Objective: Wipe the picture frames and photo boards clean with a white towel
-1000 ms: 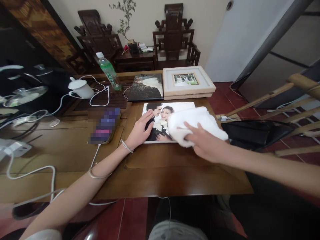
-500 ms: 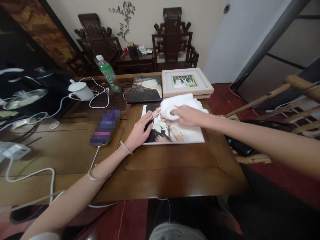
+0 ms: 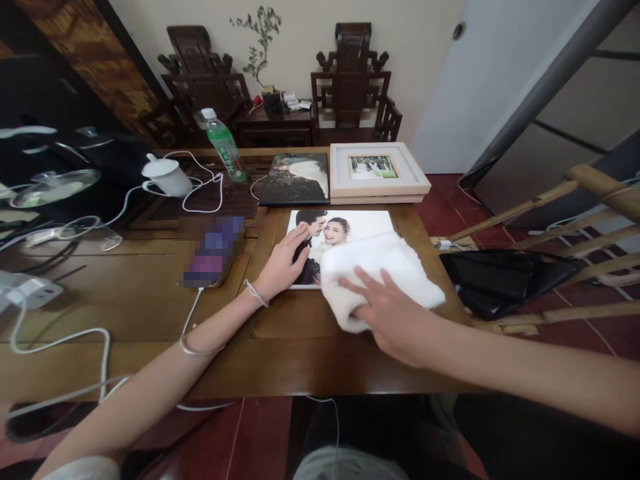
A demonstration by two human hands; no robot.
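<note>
A photo panel point(image 3: 373, 221) showing a couple lies flat on the wooden table. My left hand point(image 3: 286, 262) rests on its left edge, fingers stretched out. In my right hand point(image 3: 385, 303) is a folded white towel point(image 3: 400, 263), gripped at its near side and pressed over the panel's lower right part. The towel hides that part and hangs past the panel's near edge onto the tabletop. Behind the panel lie a dark photo panel point(image 3: 295, 190) and a pale wooden picture frame point(image 3: 420, 181) with a small photo inside.
Left of the panel is a phone point(image 3: 213, 253) on a charging cable. Farther back stand a green-labelled bottle point(image 3: 225, 147) and a white lidded cup point(image 3: 169, 177). White cables and a power strip point(image 3: 30, 293) lie at the left. A wooden chair point(image 3: 575, 200) stands at the right.
My right hand has drawn the towel toward me, from the panel's upper right to its lower right and near edge, uncovering the upper part. My left hand stays on the left edge.
</note>
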